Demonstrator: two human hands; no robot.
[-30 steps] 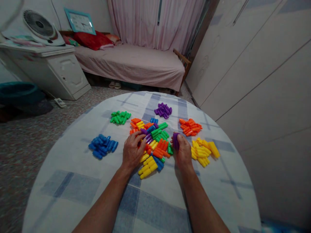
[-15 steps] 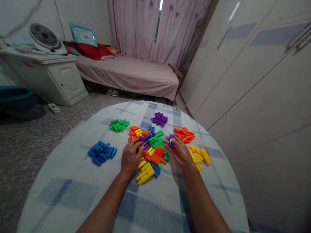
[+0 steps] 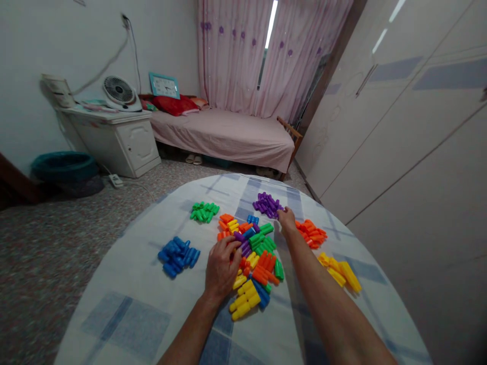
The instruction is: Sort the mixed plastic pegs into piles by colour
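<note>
A mixed heap of plastic building blocks in several colours lies mid-table, with orange blocks (image 3: pixel 265 267) and yellow blocks (image 3: pixel 244 301) in it. Over its left side my left hand (image 3: pixel 223 266) is bent, its fingertips closed on a purple block (image 3: pixel 239 236); the fingers partly hide the grip. My right hand (image 3: pixel 287 219) reaches to the far side, fingers pinched on a purple block at the right edge of the purple pile (image 3: pixel 266 204). Close to the right forearm lie an orange pile (image 3: pixel 312 234) and a yellow pile (image 3: pixel 344 274), the latter partly covered by the arm.
A green pile (image 3: pixel 204 212) and a blue pile (image 3: pixel 178 257) sit on the left of the round table with its checked cloth (image 3: pixel 125 314). Beyond stand a bed (image 3: pixel 228 134), a white cabinet (image 3: pixel 139 147) with a fan (image 3: pixel 120 92), and a wardrobe (image 3: pixel 399 126) at right.
My right hand has carried a purple block from beside the mixed heap forward to the purple pile. The left hand stays at the heap. The camera view has shifted left and up.
</note>
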